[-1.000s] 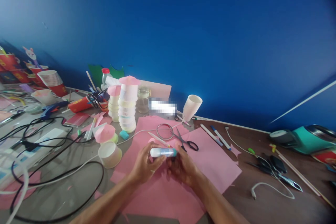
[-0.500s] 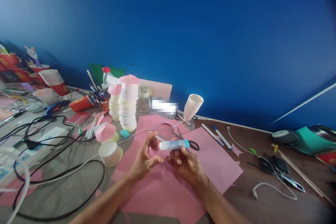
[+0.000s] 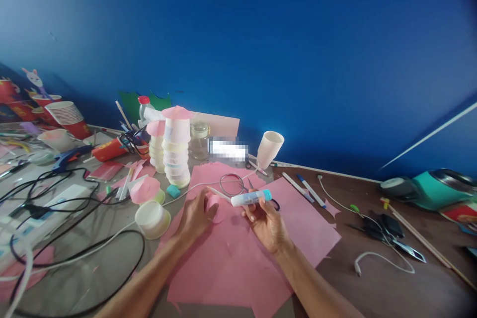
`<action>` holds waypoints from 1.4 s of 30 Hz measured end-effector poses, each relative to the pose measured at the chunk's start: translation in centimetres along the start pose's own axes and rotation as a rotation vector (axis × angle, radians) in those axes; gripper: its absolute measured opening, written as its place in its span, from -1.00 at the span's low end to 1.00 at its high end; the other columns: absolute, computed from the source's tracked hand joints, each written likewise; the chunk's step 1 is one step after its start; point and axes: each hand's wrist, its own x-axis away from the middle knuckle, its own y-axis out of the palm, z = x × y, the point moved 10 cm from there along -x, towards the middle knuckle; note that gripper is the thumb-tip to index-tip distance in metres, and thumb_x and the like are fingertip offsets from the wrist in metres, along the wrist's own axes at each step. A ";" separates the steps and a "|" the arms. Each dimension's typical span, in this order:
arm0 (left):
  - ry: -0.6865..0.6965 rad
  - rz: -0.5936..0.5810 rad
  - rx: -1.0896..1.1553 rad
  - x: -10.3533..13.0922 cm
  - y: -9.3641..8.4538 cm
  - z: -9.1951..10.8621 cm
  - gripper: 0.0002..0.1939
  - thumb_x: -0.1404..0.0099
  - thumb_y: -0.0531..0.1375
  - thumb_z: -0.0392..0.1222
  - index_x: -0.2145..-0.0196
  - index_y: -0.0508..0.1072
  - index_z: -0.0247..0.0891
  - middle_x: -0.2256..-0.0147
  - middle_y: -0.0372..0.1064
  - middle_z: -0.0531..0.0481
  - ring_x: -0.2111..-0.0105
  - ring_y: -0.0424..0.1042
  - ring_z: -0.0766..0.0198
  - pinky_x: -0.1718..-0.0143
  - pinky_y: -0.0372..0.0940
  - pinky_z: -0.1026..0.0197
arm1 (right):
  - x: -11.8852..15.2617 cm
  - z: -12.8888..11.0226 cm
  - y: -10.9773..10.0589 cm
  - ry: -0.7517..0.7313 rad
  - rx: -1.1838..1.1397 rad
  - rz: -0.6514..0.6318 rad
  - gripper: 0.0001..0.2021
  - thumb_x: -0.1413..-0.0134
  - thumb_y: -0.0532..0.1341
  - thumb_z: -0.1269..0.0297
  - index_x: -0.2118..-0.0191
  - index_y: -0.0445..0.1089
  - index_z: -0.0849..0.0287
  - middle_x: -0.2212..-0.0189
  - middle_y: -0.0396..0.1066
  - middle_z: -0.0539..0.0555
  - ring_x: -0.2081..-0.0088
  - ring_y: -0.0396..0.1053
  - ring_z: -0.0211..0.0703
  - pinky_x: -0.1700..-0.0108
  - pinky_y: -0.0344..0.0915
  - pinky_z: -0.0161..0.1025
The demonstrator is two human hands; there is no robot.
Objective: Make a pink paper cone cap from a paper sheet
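Note:
A glue stick with a turquoise end (image 3: 251, 198) is held in my right hand (image 3: 266, 218), above large pink paper sheets (image 3: 238, 268). To its left, my left hand (image 3: 197, 213) has its fingers closed on the edge of a small round pink paper piece (image 3: 216, 210). A thin ring-shaped loop (image 3: 231, 185) lies just beyond both hands. Scissors, mostly hidden, show a dark handle (image 3: 275, 204) behind my right hand.
Stacked white cups with a pink top (image 3: 176, 144) stand behind left; a cup (image 3: 152, 219) sits beside my left forearm. Black cables (image 3: 74, 253) spread left. Markers (image 3: 311, 191) and a teal kettle (image 3: 436, 189) are on the right.
My left fingers, apart before, have closed on the pink piece. The glue stick has tilted and moved slightly right and up with my right hand. The whole view has shifted a little.

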 end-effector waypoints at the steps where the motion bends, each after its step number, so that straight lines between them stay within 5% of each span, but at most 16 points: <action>1: 0.005 -0.011 0.043 0.0 0.2 0.1 -0.60 -0.25 0.13 -0.15 -0.03 0.37 -0.28 0.50 0.39 0.10 0.50 0.37 0.22 0.42 0.22 0.21 | 0.0 -0.1 0.0 -0.011 0.007 0.001 -0.66 0.16 0.46 0.11 0.21 0.52 0.08 0.60 0.37 -0.13 0.61 0.16 -0.33 0.34 0.34 -0.21; 8: 0.126 -0.078 0.139 0.5 0.8 2.6 -0.75 -0.22 0.09 -0.27 0.18 0.50 -0.28 0.57 0.30 0.13 0.58 0.22 0.33 0.50 0.11 0.28 | 0.4 -1.2 -0.8 -0.145 0.230 0.072 -0.59 0.21 0.48 -0.04 0.29 0.49 0.12 0.60 0.34 -0.09 0.54 0.22 -0.29 0.51 0.14 -0.33; 14: 0.238 -0.124 -0.047 0.8 1.5 3.9 -0.76 -0.28 0.07 -0.26 0.35 0.55 -0.22 0.44 0.47 0.01 0.47 0.35 0.25 0.27 0.21 0.15 | 1.4 -2.3 0.6 -0.314 0.690 -0.003 -0.52 -0.01 0.33 -0.18 0.62 0.28 0.09 0.72 0.13 -0.10 0.59 0.04 -0.28 0.48 0.09 -0.25; 19: 0.242 -0.126 -0.040 1.1 1.6 4.3 -0.78 -0.26 0.09 -0.28 0.36 0.55 -0.23 0.40 0.51 -0.01 0.45 0.39 0.22 0.19 0.20 0.09 | 2.1 -2.2 2.0 -0.339 0.779 -0.061 -0.60 -0.14 0.23 -0.17 0.50 0.38 0.04 0.68 0.27 -0.04 0.50 0.23 -0.14 0.27 0.27 -0.14; 31: 0.237 -0.143 -0.004 1.4 2.2 4.2 -0.72 -0.27 0.11 -0.26 0.16 0.60 -0.18 0.31 0.59 -0.06 0.26 0.52 0.08 0.01 0.24 -0.01 | 2.0 -1.3 2.5 -0.388 0.932 -0.145 -0.68 -0.31 0.11 0.01 0.37 0.41 0.08 0.53 0.48 0.05 0.41 0.38 -0.09 0.19 0.31 -0.13; 42: 0.255 -0.085 -0.046 1.7 2.8 3.2 -0.68 -0.28 0.11 -0.28 0.12 0.61 -0.20 0.34 0.53 -0.09 0.33 0.46 0.12 0.17 0.33 0.04 | 2.1 -0.3 2.1 -0.318 0.879 -0.225 -0.82 -0.18 0.28 0.05 0.29 0.48 0.02 0.35 0.43 0.06 0.33 0.33 -0.09 0.17 0.36 -0.13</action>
